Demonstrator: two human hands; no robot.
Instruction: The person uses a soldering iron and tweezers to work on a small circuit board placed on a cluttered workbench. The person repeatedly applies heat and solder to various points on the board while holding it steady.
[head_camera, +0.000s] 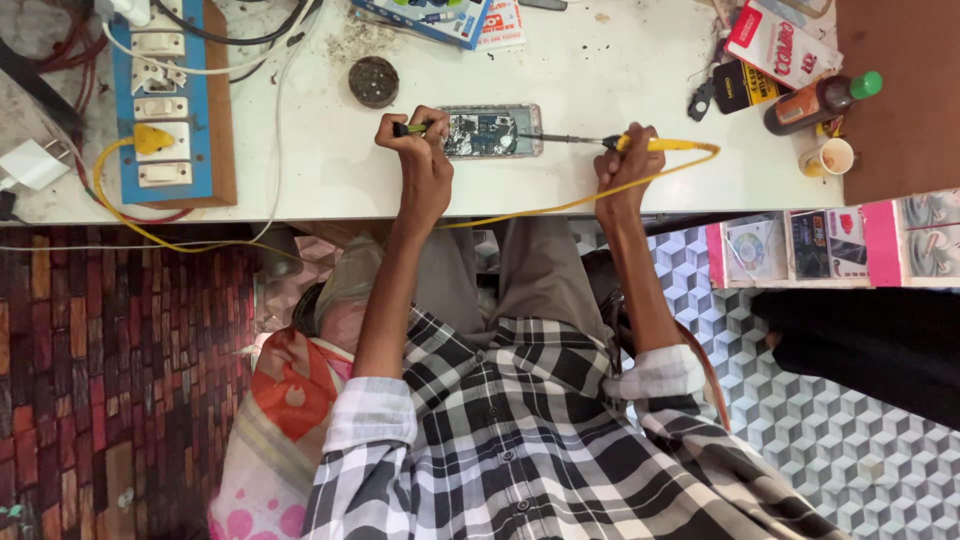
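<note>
Left hand: the left hand is clenched around a small green-handled tool, just beside the left end of the phone.
Right hand: the right hand grips a yellow soldering iron; its tip reaches the phone's right edge.
Phone: an opened phone lies on the white counter, upper middle of the frame, between both hands.
Nearby: a blue power strip at upper left, a brown bottle at upper right.

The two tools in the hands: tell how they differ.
The soldering iron in the right hand is long, with a yellow cord trailing; the small tool in the left hand is short, cordless, mostly hidden by fingers. Both have yellow handles and point at the opened phone.
</note>
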